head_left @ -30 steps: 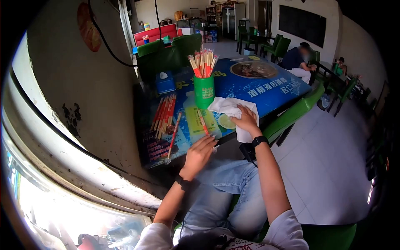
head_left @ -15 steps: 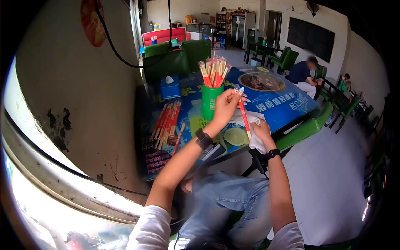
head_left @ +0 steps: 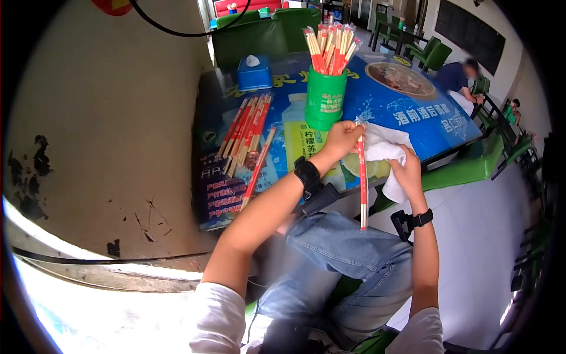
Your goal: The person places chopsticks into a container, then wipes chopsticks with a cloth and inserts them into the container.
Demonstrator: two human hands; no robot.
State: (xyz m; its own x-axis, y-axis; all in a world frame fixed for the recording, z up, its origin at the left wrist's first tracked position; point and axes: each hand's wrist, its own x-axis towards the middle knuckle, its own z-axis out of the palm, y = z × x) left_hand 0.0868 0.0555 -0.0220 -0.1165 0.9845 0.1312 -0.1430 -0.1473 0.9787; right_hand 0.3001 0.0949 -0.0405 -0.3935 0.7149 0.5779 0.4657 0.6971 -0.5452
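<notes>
My left hand [head_left: 344, 139] pinches the top end of a wrapped pair of chopsticks [head_left: 363, 186], which hangs almost upright over the table's near edge. To its right, my right hand [head_left: 409, 175] grips a crumpled white cloth [head_left: 386, 141]; part of the cloth lies behind the chopsticks' upper end. Just beyond my hands stands a green chopstick holder [head_left: 325, 100] full of wrapped chopsticks [head_left: 331, 50]. A pile of red-sleeved chopsticks [head_left: 249, 130] lies on the table's left side, with a single packet [head_left: 259, 168] apart from it, nearer my left forearm.
The printed blue table [head_left: 383, 88] carries a blue tissue box [head_left: 254, 74] at the back left. A wall [head_left: 135, 118] borders the left side. Green chairs [head_left: 466, 168] stand around, and a seated person [head_left: 461, 85] is at the far right.
The view has tilted down. The chopsticks went from slanting between both hands to hanging from my left hand. My right hand has moved right, away from their lower end, with the cloth.
</notes>
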